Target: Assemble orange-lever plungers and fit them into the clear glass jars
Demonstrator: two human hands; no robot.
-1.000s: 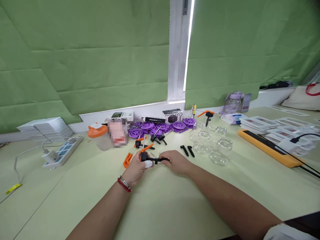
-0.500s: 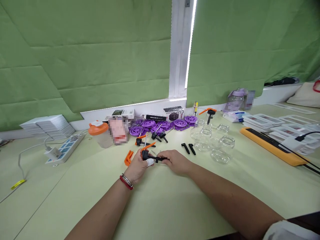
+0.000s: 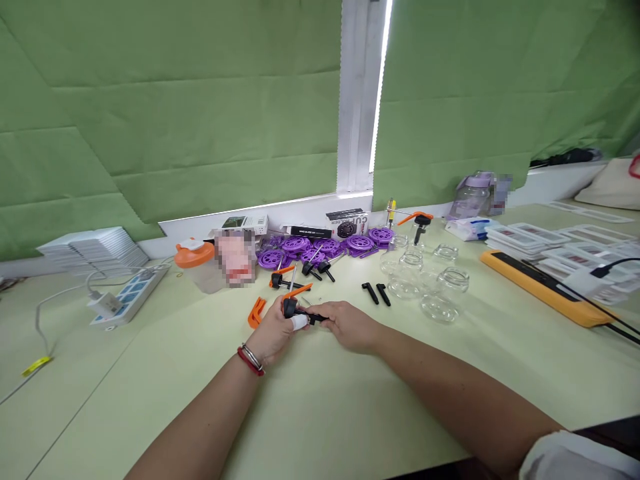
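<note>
My left hand (image 3: 274, 332), with a white wrap on the thumb, grips a black knobbed part with a thin shaft and an orange lever (image 3: 298, 291). The fingers of my right hand (image 3: 350, 325) are closed on the far end of the same shaft; the fingertips are partly hidden. Just left of my left hand lie orange levers (image 3: 257, 312). Behind the hands rest similar black knobbed parts (image 3: 326, 269) with metal rods. Two short black L-shaped pieces (image 3: 370, 293) lie to the right of them.
Purple wheel-shaped parts (image 3: 359, 245) are heaped at the back. Several clear glass jars (image 3: 440, 308) stand at right, near an orange-and-black power strip (image 3: 545, 287). An orange-lidded cup (image 3: 197, 270), a white power strip (image 3: 131, 299) and stacked white pieces (image 3: 93, 250) are at left.
My right hand has shifted slightly left along the black shaft, closer to my left hand. Both hands keep their hold; the camera view has moved a little.
</note>
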